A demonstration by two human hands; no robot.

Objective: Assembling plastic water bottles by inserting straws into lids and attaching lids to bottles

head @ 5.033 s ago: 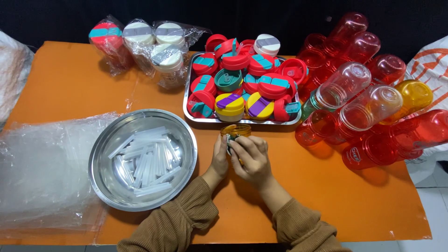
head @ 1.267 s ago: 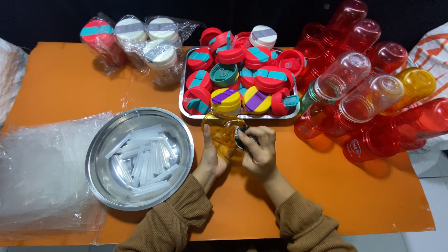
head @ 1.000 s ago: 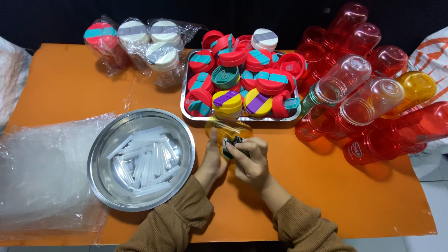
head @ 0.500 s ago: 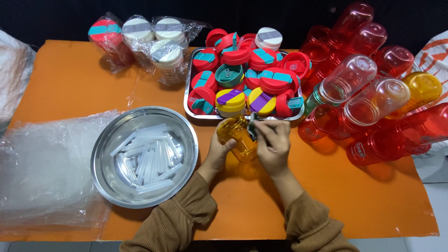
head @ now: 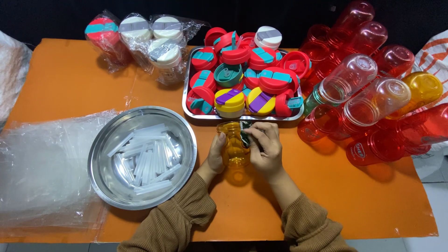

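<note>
Orange table [head: 70,88]: smooth matte sheet surface, everything laid within arm's reach of the seated person.

Clear plastic bags [head: 44,168], flattened stack at the person's left, glossy and crinkled, overhanging the table edge.

Bottle pile [head: 373,98] at the right: translucent red, clear and amber plastic bottles lying on their sides, mouths mostly toward the person, so one can be drawn off without standing any up.

Steel bowl [head: 142,156], round, brushed metal, just left of the hands. It holds short clear straws [head: 142,161], loose and criss-crossed (the rim stops them rolling off).

Steel tray [head: 189,100] directly ahead of the hands, heaped with round caps [head: 247,77]: red with teal flip tabs, yellow with purple, one white with grey. Opaque, hard plastic. More caps, wrapped in film [head: 140,39], sit at the far left.

Amber bottle [head: 234,151]: translucent, rounded shoulders, lying between the hands just below the tray's near edge, mouth toward the tray.

Left hand [head: 215,156]: curled around the bottle's side, steadying it on the table.

Right hand [head: 263,149]: fingers closed over the bottle's upper right flank, pinching a small dark green piece [head: 244,135] against the neck (its exact shape cannot be made out).
</note>
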